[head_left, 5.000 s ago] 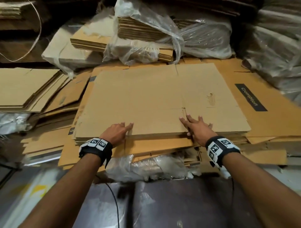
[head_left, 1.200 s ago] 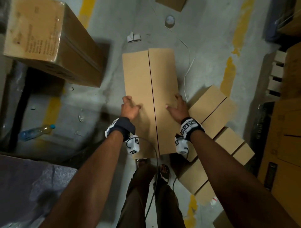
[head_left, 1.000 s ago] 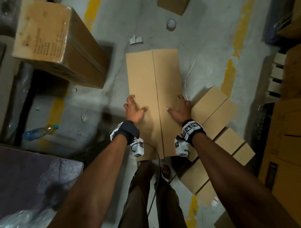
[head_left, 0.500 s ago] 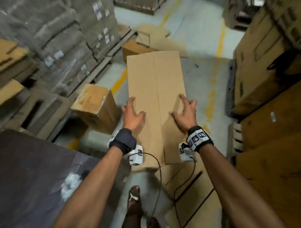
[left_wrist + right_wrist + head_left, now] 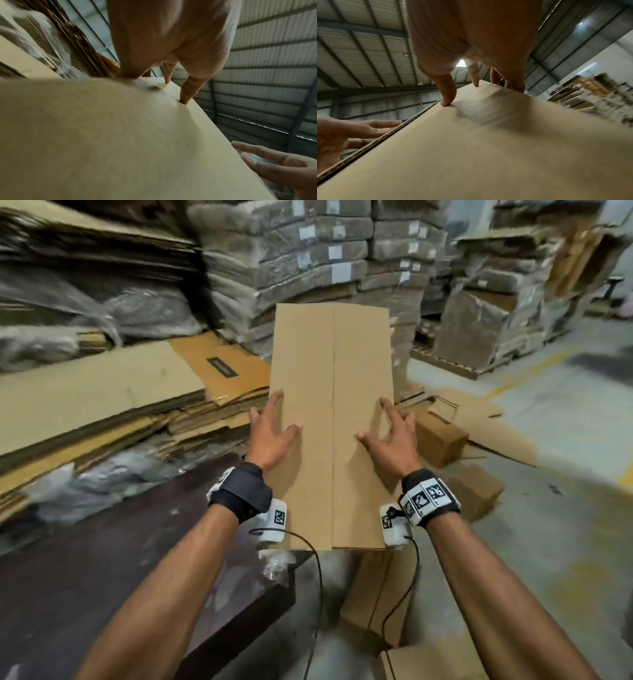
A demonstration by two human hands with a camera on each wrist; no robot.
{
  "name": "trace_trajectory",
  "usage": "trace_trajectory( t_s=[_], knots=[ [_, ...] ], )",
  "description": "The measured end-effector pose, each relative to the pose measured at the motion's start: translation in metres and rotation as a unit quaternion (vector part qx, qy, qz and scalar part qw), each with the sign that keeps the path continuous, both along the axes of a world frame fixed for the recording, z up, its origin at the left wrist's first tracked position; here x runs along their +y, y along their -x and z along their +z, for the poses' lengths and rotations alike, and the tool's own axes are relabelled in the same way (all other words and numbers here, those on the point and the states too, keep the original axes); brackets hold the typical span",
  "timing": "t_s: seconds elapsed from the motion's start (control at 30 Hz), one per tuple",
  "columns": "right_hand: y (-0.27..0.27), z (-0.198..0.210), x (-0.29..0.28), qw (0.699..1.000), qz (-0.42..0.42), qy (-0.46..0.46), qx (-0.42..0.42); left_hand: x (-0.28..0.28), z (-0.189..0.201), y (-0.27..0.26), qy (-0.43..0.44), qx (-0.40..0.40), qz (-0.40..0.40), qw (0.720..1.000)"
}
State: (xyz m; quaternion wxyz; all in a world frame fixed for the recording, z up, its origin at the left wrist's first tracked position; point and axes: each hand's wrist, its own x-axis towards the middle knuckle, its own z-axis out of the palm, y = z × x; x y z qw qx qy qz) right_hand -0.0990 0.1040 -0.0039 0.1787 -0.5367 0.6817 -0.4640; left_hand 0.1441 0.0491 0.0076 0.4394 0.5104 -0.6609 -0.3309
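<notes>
A flattened brown cardboard box [image 5: 332, 392], long and narrow with a seam down its middle, is held up in the air in front of me. My left hand [image 5: 270, 433] grips its left edge, thumb and forefinger on top, the other fingers past the edge. My right hand [image 5: 388, 436] grips the right edge the same way. In the left wrist view the thumb presses the cardboard [image 5: 120, 135], and the right hand's fingers [image 5: 274, 165] show beyond the far edge. In the right wrist view the cardboard [image 5: 488, 148] fills the lower half.
Piles of flat cardboard sheets [image 5: 102, 398] lie at the left above a dark table [image 5: 102, 559]. Tall wrapped bundles [image 5: 308, 251] stand behind. Small brown boxes [image 5: 440, 436] and flat cartons [image 5: 376, 594] sit on the grey concrete floor [image 5: 548, 508] at the right.
Both hands left the sheet pile and took up the folded box. Over the last second they kept their hold and lifted it from above the floor to face the stacks.
</notes>
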Motion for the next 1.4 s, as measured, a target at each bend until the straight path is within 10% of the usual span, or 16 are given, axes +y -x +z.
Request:
trace_trajectory(
  t_s=[0.3,0.67,0.93,1.4],
  knots=[
    [-0.217,-0.007,-0.025,0.981,0.190,-0.027,0.003,0.067,-0.002,-0.227,-0.039,0.024,0.153,0.987],
    [-0.428,-0.088,-0.002,0.946,0.304,-0.113,0.019,0.134,-0.100,-0.437,-0.134,0.037,0.239,0.961],
    [-0.480,-0.151,-0.024,0.911,0.342,-0.221,0.065,0.140,-0.175,-0.488,-0.242,-0.003,0.230,0.943],
    [-0.479,-0.169,-0.124,0.887,0.375,-0.255,0.082,0.055,-0.186,-0.493,-0.271,-0.152,0.214,0.926]
  ],
)
